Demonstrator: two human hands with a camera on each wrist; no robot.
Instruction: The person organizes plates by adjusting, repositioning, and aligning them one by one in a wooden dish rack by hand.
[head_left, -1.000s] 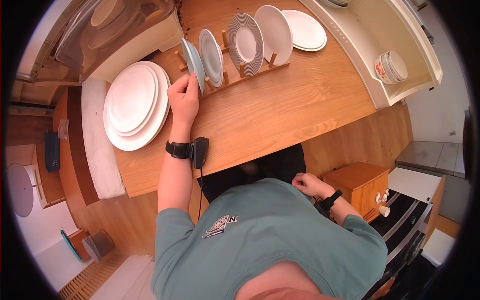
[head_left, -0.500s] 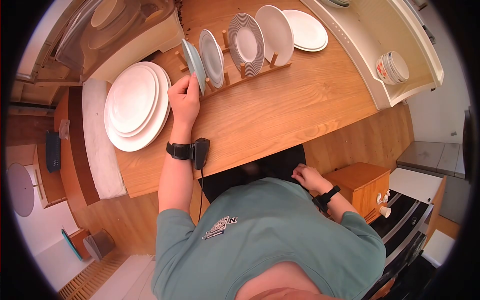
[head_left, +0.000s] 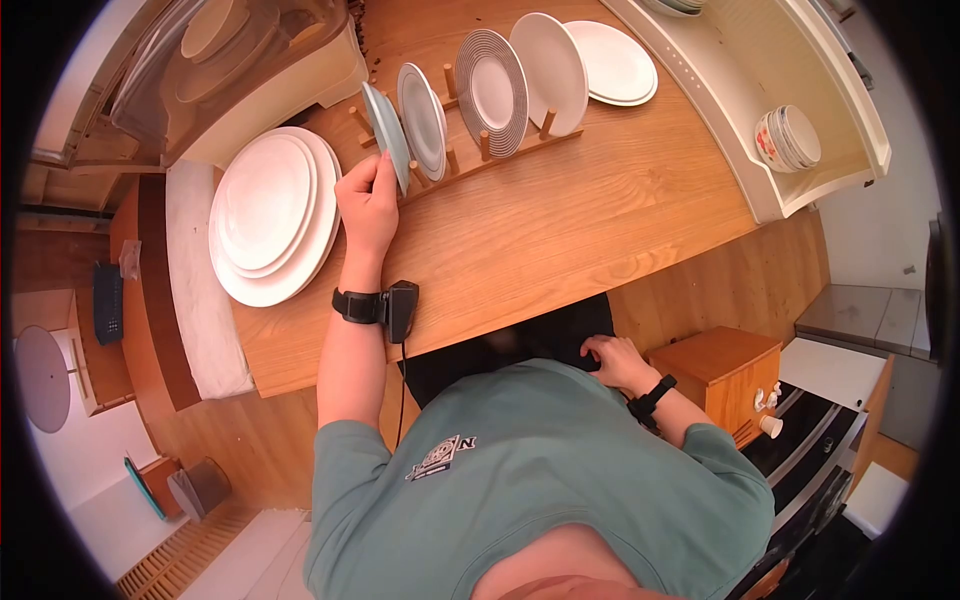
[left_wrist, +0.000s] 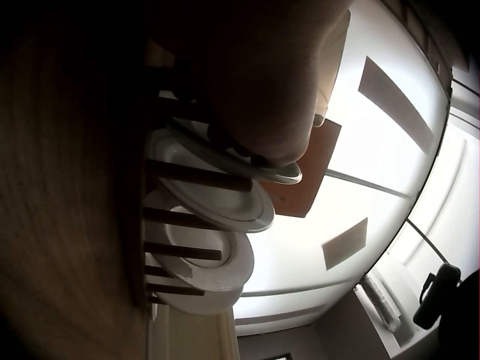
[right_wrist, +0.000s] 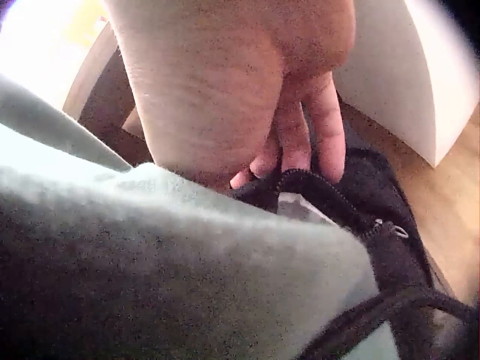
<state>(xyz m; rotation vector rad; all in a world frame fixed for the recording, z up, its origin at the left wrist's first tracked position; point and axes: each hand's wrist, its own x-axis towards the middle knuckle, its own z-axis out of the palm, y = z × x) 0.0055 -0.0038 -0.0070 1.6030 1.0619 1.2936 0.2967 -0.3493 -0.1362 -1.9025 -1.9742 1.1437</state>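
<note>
The left hand [head_left: 368, 207] pinches the near edge of a pale blue-green plate [head_left: 388, 135], which stands tilted at the left end of a wooden peg rack [head_left: 500, 158]. In the left wrist view the hand [left_wrist: 259, 97] covers part of that plate [left_wrist: 281, 174]. Further right in the rack stand a grey-rimmed plate [head_left: 421, 120], a plate with a striped rim [head_left: 491, 92] and a plain white plate [head_left: 550, 75]. Down by the lap, the right hand [head_left: 618, 362] hangs loosely curled and holds nothing; the right wrist view shows its fingers [right_wrist: 330, 135] beside dark fabric.
Stacked white plates [head_left: 265, 200] lie left of the rack, and more white plates [head_left: 615, 62] lie at its right end. A cream shelf unit [head_left: 740, 150] with stacked bowls [head_left: 787, 138] borders the table's right side. A small wooden cabinet [head_left: 712, 365] stands below, near the right hand.
The right hand has shifted slightly by the lap, its fingers loosening a little. The left hand stays on the blue-green plate, and the plates keep their places in the rack.
</note>
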